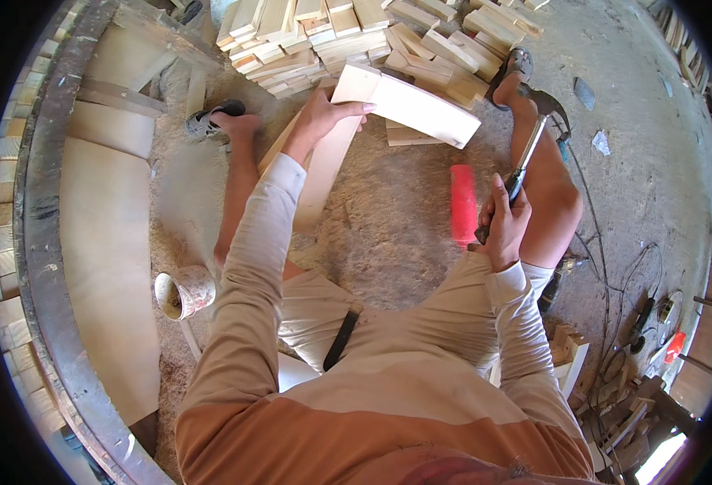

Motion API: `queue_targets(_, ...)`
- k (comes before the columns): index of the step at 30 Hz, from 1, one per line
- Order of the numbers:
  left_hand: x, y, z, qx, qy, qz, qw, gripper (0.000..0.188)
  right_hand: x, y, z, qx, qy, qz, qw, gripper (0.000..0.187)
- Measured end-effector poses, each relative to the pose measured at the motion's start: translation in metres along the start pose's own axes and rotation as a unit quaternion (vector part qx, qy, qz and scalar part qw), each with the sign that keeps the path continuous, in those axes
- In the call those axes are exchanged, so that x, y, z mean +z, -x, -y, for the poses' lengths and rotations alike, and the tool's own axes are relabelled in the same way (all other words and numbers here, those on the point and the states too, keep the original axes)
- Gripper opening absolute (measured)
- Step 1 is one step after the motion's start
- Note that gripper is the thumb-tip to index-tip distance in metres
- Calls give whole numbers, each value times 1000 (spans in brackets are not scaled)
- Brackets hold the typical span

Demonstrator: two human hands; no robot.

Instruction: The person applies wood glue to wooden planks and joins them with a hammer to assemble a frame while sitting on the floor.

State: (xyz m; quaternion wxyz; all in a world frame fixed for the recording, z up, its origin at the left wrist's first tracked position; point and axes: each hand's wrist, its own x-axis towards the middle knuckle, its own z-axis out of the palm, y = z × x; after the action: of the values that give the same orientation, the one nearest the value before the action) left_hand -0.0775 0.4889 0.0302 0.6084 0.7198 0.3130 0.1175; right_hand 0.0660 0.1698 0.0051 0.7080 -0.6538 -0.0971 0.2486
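Note:
My left hand [323, 121] is closed on a wooden frame [331, 166] of pale boards. The thumb lies over the upper face, close to a corner. From that corner a short board [428, 111] runs off to the right, while longer boards slant down toward me. In my right hand [504, 228] is a claw hammer [526, 155], held by its dark grip near my right thigh. Its shaft points up and away, and the dark head stands in front of my right shin. Hammer and frame are apart. A red cylinder [463, 202] lies just left of the hammer's grip.
Stacked pale wood pieces [291, 40] lie beyond the frame. A stained white bucket [194, 291] is left of my legs, by a large pale panel [105, 259]. Black cables [606, 299] trail across the floor at right. Wood offcuts [635, 416] are at lower right.

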Motion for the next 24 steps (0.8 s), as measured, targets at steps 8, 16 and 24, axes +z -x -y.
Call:
queue_targets(8,-2,13,52,-56,118,-35,991,47,3,5,-7,-13,37,23,999,32)
queue_targets(16,4,12,126,-151,10,-6,988,79,4,9,-19,71,210,121,968,39)
queue_targets(24,49,1,205,-204,-165,46,964,90,9,17,-59,198,386,469,769,26)
